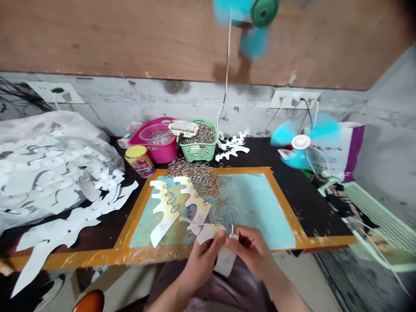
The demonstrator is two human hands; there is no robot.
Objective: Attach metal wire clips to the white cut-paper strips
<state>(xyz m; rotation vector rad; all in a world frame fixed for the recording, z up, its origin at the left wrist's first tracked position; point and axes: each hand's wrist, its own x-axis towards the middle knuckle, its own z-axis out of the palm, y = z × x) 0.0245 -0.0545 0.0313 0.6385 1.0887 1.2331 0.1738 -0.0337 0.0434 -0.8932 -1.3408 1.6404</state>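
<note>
My left hand (204, 260) pinches a white paper card cut-out (224, 260) at the near edge of the table, fingers closed on its top. My right hand (253, 249) meets it from the right, fingers pinched on a small metal ring (231, 229) at the card's edge. Just beyond lie two white comb-shaped card strips (165, 208) with rings hooked on them, on a blue mat with an orange border (279, 195). A heap of loose metal rings (198, 173) sits at the mat's far edge.
A green basket (199, 149) full of rings, a pink tub (156, 145) and a yellow-lidded jar (140, 160) stand at the back. A plastic bag of white cut-outs (48, 160) fills the left. A small blue fan (302, 143) spins at the right; white tray (377, 216) beyond.
</note>
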